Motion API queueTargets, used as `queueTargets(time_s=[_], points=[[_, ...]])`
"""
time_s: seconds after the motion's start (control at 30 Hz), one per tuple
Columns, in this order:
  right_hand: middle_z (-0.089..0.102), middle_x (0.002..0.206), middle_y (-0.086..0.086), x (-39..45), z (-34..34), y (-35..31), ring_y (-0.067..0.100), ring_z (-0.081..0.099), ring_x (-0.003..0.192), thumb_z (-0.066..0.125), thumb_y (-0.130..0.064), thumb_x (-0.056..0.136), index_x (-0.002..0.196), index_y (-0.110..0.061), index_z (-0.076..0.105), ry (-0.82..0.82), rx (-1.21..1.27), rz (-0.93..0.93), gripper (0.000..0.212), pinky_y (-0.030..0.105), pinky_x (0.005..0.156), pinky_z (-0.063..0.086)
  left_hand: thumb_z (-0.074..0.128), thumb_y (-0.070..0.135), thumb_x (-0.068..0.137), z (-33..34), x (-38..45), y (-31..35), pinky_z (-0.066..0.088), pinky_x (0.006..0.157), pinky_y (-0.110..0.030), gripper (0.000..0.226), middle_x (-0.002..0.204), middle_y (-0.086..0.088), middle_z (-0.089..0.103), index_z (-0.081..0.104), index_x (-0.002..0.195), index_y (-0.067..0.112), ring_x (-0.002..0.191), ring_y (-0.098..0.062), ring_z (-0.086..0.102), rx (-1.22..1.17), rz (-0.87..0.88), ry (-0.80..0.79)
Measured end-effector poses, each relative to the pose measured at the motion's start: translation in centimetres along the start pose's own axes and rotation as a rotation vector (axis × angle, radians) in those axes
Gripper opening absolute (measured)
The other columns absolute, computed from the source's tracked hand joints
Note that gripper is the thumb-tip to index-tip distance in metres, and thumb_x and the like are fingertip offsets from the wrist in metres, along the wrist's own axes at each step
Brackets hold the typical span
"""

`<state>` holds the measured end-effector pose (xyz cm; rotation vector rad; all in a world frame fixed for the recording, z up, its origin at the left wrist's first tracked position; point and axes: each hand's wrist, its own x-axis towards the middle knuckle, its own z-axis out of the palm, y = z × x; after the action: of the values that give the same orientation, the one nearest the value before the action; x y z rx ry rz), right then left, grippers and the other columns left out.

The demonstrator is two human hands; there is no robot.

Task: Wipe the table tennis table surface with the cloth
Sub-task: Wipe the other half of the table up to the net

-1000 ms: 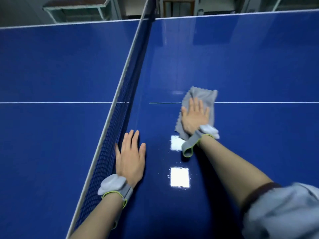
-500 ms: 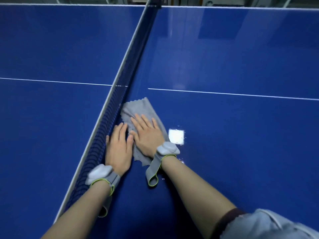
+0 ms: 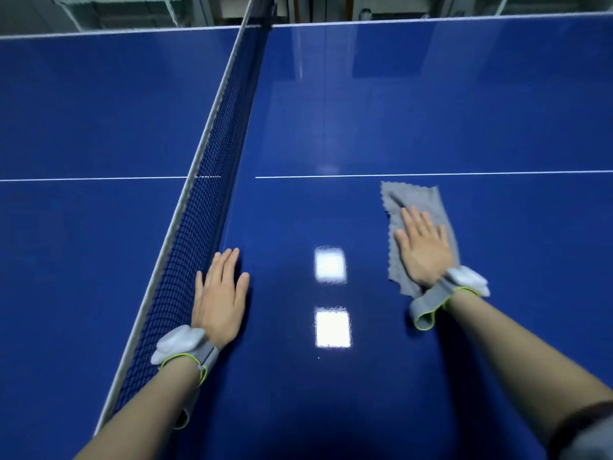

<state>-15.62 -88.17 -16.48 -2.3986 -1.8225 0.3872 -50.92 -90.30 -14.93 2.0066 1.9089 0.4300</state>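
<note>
A grey cloth (image 3: 411, 200) lies spread flat on the blue table tennis table (image 3: 398, 104), just below the white centre line on the right half. My right hand (image 3: 423, 249) presses flat on the cloth's near part, fingers stretched out. My left hand (image 3: 220, 297) rests flat on the bare table surface right beside the net, palm down, holding nothing. Both wrists carry grey bands with white pods.
The dark net (image 3: 212, 180) with its white top band runs from the near left to the far edge, splitting the table. Two bright ceiling-light reflections (image 3: 331, 327) shine between my hands. Shelving (image 3: 126, 11) stands beyond the far edge.
My right hand has slid the cloth from beside the net out to the right. My left hand has stayed by the net.
</note>
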Motion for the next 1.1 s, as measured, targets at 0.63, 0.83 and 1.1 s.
queueTargets(time_s=[0.63, 0.83, 1.1], points=[[0.001, 0.159, 0.001, -1.4, 3.0, -9.2, 0.019, -0.003, 0.146, 0.019, -0.04, 0.101, 0.152, -0.016, 0.006, 0.122, 0.113, 0.392, 0.057, 0.039, 0.115, -0.005, 0.005, 0.055, 0.085, -1.9, -1.2, -4.2, 0.0, 0.115, -0.036, 0.071, 0.155, 0.005, 0.019, 0.02, 0.147, 0.023, 0.144, -0.01, 0.005, 0.028, 0.052, -0.039], [-0.004, 0.159, 0.001, 0.6, 5.9, -20.9, 0.018, -0.006, 0.146, 0.016, -0.042, 0.101, 0.151, -0.018, 0.0, -0.017, 0.046, -0.037, 0.058, 0.039, 0.115, -0.006, 0.007, 0.055, 0.085, -2.7, -3.2, -6.1, -0.002, 0.113, -0.027, 0.073, 0.154, 0.002, 0.021, 0.023, 0.146, 0.019, 0.144, -0.01, 0.007, -0.02, 0.007, 0.006], [0.003, 0.159, -0.001, -5.9, 8.2, -26.2, 0.016, -0.001, 0.146, 0.019, -0.044, 0.101, 0.151, -0.02, 0.007, -0.155, -0.034, -0.69, 0.057, 0.038, 0.115, -0.006, 0.008, 0.051, 0.087, -1.7, -4.4, -5.9, 0.008, 0.114, -0.038, 0.071, 0.152, -0.004, 0.028, 0.03, 0.144, 0.013, 0.143, -0.019, 0.017, 0.106, 0.029, 0.014]])
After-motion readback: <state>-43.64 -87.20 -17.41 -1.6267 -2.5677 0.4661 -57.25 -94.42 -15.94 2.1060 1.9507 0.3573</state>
